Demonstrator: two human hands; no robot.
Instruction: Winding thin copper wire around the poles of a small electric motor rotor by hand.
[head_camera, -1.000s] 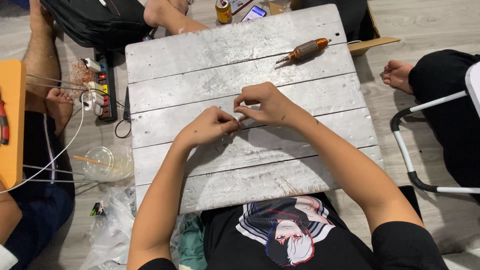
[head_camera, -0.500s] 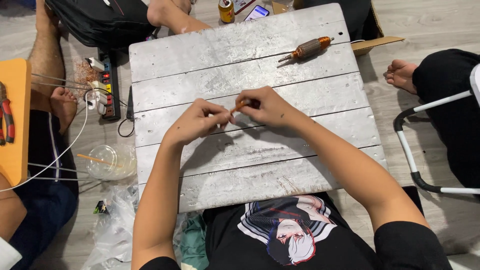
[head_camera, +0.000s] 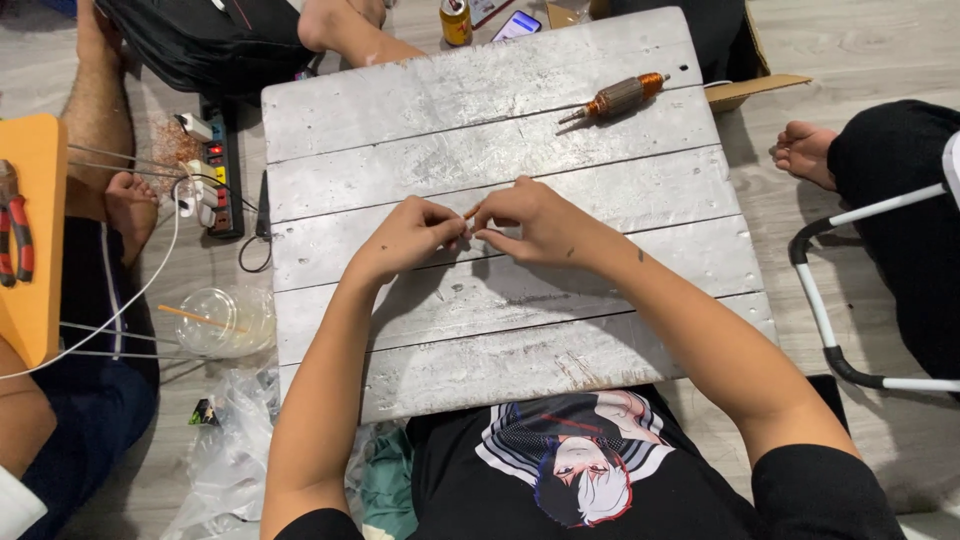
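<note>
A copper-wound motor armature (head_camera: 618, 98) lies on the far right part of a whitewashed plank board (head_camera: 500, 330), well apart from its near edge. On the floor to the left sit a power strip (head_camera: 222, 180) with plugs and white cables, a clear plastic cup (head_camera: 225, 320) holding a straw, and crumpled plastic bags (head_camera: 235, 450). Red-handled pliers (head_camera: 15, 225) rest on an orange board (head_camera: 35, 290) at the left edge; a yellow can (head_camera: 456, 20) and a phone (head_camera: 517, 25) lie beyond the far edge, and a white tubular frame (head_camera: 830, 300) stands at right.
</note>
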